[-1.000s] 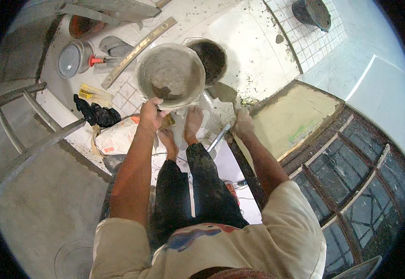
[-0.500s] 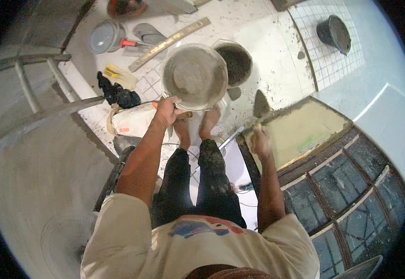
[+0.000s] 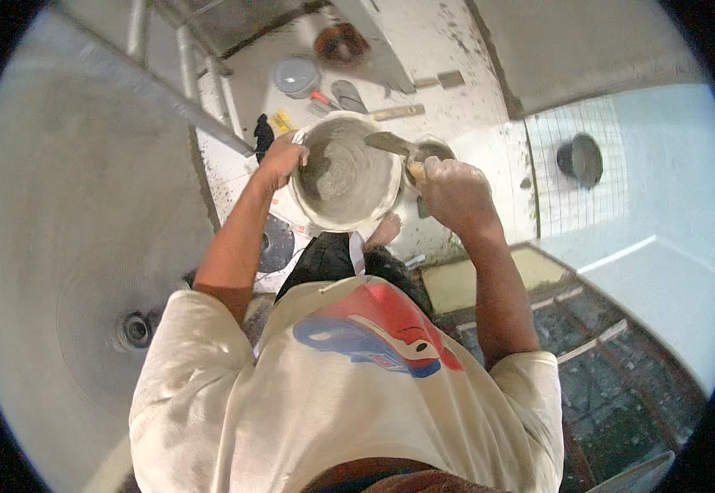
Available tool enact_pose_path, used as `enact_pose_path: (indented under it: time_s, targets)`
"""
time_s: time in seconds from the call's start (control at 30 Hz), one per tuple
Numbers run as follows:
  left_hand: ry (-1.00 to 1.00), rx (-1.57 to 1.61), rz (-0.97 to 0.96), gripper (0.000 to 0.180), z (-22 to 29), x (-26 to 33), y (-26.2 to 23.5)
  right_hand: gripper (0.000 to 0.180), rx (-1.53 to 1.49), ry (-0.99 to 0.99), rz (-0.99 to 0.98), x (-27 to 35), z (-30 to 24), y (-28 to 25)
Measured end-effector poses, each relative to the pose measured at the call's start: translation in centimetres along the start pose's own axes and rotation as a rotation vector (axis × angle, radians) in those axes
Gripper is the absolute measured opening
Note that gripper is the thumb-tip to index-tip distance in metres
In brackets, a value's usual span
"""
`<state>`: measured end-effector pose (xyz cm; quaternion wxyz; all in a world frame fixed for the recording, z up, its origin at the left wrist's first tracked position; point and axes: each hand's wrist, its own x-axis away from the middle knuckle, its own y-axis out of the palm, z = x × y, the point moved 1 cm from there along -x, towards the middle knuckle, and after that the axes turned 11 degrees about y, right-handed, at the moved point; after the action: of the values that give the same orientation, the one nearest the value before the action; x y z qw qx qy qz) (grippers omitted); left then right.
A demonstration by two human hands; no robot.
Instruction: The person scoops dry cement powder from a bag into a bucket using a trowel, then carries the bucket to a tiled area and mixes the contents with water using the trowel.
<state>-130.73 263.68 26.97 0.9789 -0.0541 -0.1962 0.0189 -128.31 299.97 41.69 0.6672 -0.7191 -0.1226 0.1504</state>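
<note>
Left hand (image 3: 279,160) is clamped on the left rim of a round metal pan (image 3: 347,174), fingers curled over the edge, so the pan is held up in front of the chest. Right hand (image 3: 454,191) is closed around the handle of a trowel (image 3: 390,144); the blade is pointed left and laid over the upper right part of the pan, just above the rim. Grey wet mortar (image 3: 342,168) is seen smeared inside the pan, a darker lump near the left wall by the left hand. Pan is carried above the floor, between both forearms, with a bare foot (image 3: 384,232) visible directly below its lower edge. A second bucket (image 3: 435,150) is partly hidden behind the right hand. Further out on the spattered floor: a grey round lid or bowl (image 3: 296,76), a pair of grey slippers (image 3: 347,95) beside it, a wooden straightedge piece (image 3: 398,112), a black cloth (image 3: 264,135) near the left hand. A metal ladder (image 3: 185,78) is leaned along the left side. A black bucket (image 3: 581,158) is set on the white tiled area (image 3: 571,197) to the right, well apart from the hands. A floor drain (image 3: 134,329) is seen at lower left in the grey curved surface.
</note>
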Motion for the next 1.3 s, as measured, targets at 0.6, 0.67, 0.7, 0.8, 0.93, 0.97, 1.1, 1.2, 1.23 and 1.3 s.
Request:
enact_pose_path:
  time_s: [0.6, 0.67, 0.7, 0.8, 0.93, 0.97, 1.1, 1.2, 1.23, 1.3]
  targets:
    - [-0.249, -0.217, -0.550, 0.050, 0.2, 1.1, -0.7, 0.035, -0.223, -0.537, -0.291, 5.7, -9.1, 1.3]
    - [-0.049, -0.291, -0.452, 0.059, 1.7, 1.2, -0.1, 0.045, -0.156, -0.561, -0.245, 4.3, -8.9, 0.7]
    - [-0.070, -0.222, -0.550, 0.071, 0.6, 0.6, -0.7, 0.046, -0.234, -0.634, -0.232, 4.4, -9.0, 0.8]
    - [-0.160, -0.196, -0.547, 0.072, 3.8, 2.1, 0.0, 0.045, 0.190, -0.433, -0.559, 4.6, -7.5, 3.3]
    - [-0.025, -0.284, -0.484, 0.076, 2.7, 1.8, -0.5, 0.042, -0.010, -0.614, -0.382, 4.2, -8.5, 0.8]
    - [-0.102, -0.256, -0.521, 0.074, 0.9, 0.9, -1.3, 0.041, -0.048, -0.661, -0.363, 4.8, -8.9, 0.3]
    - [0.080, -0.265, -0.451, 0.068, 2.2, 1.5, -1.0, 0.023, 0.066, -0.484, -0.398, 3.0, -8.7, 1.1]
    - [0.007, -0.282, -0.472, 0.062, 5.9, 3.7, -2.0, 0.031, -0.090, -0.370, -0.483, 3.3, -8.6, -0.4]
    - [0.002, -0.199, -0.397, 0.055, 5.1, 4.2, -3.2, 0.032, -0.351, -0.371, -0.383, 2.9, -7.3, -0.5]
    - [0.030, -0.141, -0.418, 0.055, 3.9, 4.7, -6.1, 0.032, -0.697, 0.098, -0.639, 2.3, -4.6, -2.4]
